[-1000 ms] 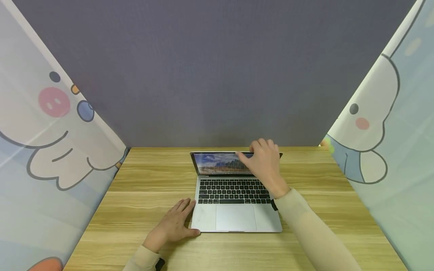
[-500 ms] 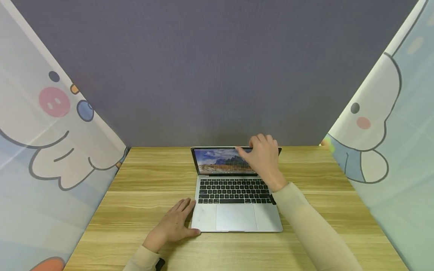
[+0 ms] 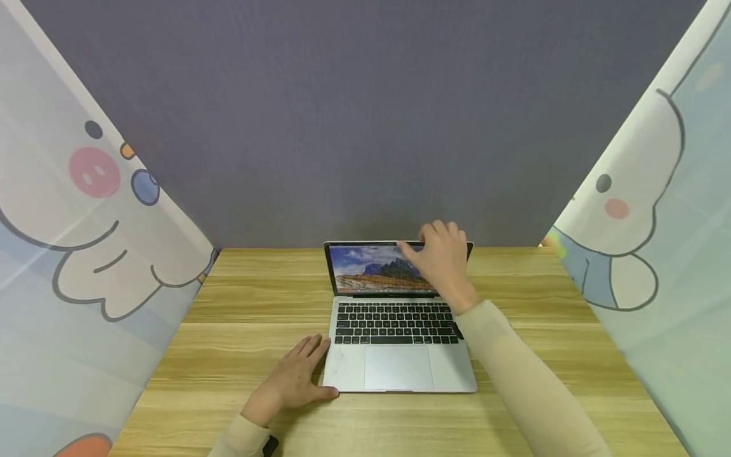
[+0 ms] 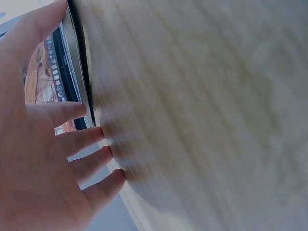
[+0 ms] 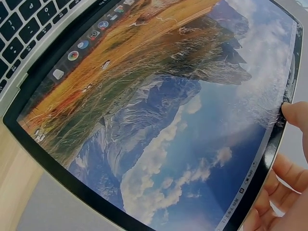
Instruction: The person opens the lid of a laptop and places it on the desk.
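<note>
A silver laptop (image 3: pixel 400 368) lies on the wooden table with its lid raised, its lit screen (image 3: pixel 371 270) showing a mountain wallpaper. My right hand (image 3: pixel 444 263) pinches the lid's top edge right of centre, thumb on the front bezel and fingers behind, as the right wrist view shows. Near the front left corner of the base, my left hand (image 3: pixel 294 377) rests with fingers spread. Its thumb touches the front corner and its index finger the left side; the other fingertips touch the table in the left wrist view.
The wooden table (image 3: pixel 240 298) extends around the laptop on both sides. A dark grey panel (image 3: pixel 365 127) stands behind it. Cartoon-printed curtains flank the table, one left (image 3: pixel 51 304) and one right (image 3: pixel 685 266).
My right hand has moved up and back with the lid, which stands more upright, so more of the screen shows. The left hand has stayed in place.
</note>
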Demonstrator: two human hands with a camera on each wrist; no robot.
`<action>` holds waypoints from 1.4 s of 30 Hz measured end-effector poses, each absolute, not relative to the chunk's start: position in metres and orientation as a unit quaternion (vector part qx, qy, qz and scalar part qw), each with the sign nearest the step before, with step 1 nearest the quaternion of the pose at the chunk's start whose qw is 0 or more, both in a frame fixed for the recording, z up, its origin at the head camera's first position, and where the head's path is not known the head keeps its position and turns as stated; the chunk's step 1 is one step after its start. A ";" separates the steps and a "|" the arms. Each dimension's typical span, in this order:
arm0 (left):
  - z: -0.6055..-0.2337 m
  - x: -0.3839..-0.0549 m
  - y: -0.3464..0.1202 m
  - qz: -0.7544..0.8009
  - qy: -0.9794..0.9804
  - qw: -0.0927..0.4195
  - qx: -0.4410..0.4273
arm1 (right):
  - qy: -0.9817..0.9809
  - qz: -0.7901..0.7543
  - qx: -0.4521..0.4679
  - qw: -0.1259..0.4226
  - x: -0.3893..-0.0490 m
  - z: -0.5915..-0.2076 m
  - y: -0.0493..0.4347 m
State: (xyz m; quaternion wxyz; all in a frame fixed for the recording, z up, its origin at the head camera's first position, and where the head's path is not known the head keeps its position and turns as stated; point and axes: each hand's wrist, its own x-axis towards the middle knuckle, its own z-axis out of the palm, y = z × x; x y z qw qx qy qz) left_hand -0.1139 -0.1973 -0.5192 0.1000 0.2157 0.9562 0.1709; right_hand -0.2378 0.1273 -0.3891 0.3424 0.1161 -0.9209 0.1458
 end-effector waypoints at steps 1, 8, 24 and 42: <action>-0.520 -0.114 -0.197 0.171 0.956 0.099 0.216 | -0.921 0.145 0.115 0.343 -0.239 -0.389 0.127; -0.521 -0.114 -0.197 0.169 0.957 0.099 0.215 | -0.926 0.149 0.109 0.329 -0.246 -0.390 0.127; -0.523 -0.116 -0.198 0.168 0.957 0.086 0.219 | -0.931 0.144 0.099 0.321 -0.263 -0.389 0.126; -0.524 -0.115 -0.198 0.169 0.957 0.086 0.218 | -0.936 0.145 0.089 0.307 -0.279 -0.393 0.126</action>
